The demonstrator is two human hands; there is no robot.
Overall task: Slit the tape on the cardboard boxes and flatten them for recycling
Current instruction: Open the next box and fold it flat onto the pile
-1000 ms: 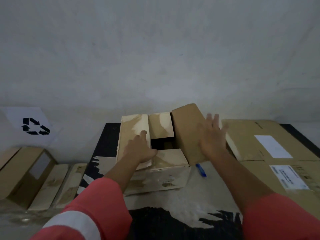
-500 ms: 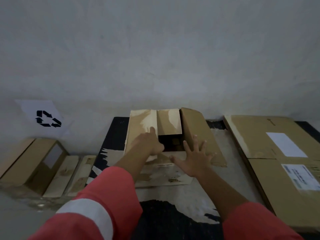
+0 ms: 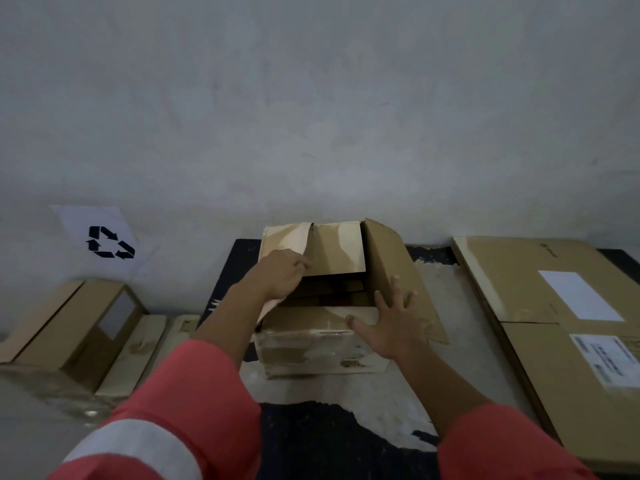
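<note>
Black recycling symbol (image 3: pixel 110 242) on a white sheet (image 3: pixel 74 218) far left on the wall (image 3: pixel 311 116), printed label (image 3: pixel 607 358) on the near right flattened box (image 3: pixel 554 403), its text too blurred to read

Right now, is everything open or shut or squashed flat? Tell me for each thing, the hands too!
middle box, top open, not yet flattened.
left flap, raised, held at its edge.
right flap, leaning outward.
left hand, grips the left flap.
right hand, fingers spread, flat on the box's near right corner.
large boxes, flattened, lying at the right.
window box, at the left, not flattened.
</note>
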